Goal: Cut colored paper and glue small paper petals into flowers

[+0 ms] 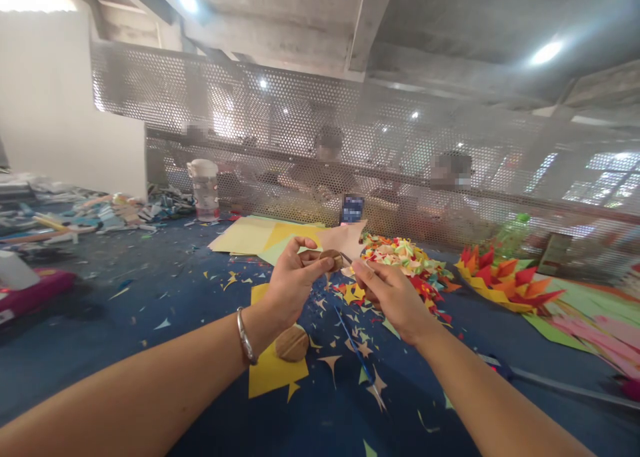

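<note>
Brown disc [330, 259] is pinched between thumb and fingers of left hand [293, 280], held up over the bench middle. Right hand [395, 297] is closed, fingertips bunched at the lower edge of tan star cutout [346, 239], right by the disc; can't tell if it grips the star or a thin tool. Second disc [291, 344] lies on yellow paper [270, 374] under the left wrist, blue stick [356, 347] near it. Folded paper pile [407, 260] sits behind the hands, toward the far edge.

We can't tell what our right hand [395, 297] pinches, our left hand [290, 284] covers part of the brown disc [331, 258], and the people [327, 154] behind the perforated screen [225, 110] are blurred.
</note>
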The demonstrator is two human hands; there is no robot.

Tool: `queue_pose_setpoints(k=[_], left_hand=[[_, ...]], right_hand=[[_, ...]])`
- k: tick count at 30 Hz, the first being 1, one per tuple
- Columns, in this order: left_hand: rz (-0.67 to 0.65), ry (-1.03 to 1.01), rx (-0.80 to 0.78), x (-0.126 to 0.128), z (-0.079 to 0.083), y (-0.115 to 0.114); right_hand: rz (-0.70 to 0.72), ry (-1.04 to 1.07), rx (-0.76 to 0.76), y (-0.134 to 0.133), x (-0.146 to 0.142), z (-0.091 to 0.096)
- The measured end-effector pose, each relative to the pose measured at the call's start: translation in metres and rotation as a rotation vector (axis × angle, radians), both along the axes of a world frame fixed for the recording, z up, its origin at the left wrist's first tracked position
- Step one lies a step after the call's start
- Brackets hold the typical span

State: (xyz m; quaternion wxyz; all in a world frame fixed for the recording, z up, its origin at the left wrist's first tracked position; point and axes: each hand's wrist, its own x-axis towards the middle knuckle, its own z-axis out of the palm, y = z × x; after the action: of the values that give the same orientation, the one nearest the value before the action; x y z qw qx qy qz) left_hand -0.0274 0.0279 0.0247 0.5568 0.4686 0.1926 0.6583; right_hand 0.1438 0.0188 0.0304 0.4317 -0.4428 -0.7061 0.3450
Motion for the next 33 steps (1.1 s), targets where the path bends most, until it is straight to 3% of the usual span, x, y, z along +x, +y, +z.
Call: queue_pose_setpoints(k=[24, 33], left_hand=[[-0.122, -0.040, -0.032, 0.0020, -0.0001, -0.0037], [-0.092, -0.021, -0.011, 0.0025, 0.0039, -0.0058]], right_hand=[[0.006, 0.046, -0.041, -0.0033, -0.0022, 0.0035], [0.013, 0.082, -0.074, -0.0047, -0.0033, 0.0057]])
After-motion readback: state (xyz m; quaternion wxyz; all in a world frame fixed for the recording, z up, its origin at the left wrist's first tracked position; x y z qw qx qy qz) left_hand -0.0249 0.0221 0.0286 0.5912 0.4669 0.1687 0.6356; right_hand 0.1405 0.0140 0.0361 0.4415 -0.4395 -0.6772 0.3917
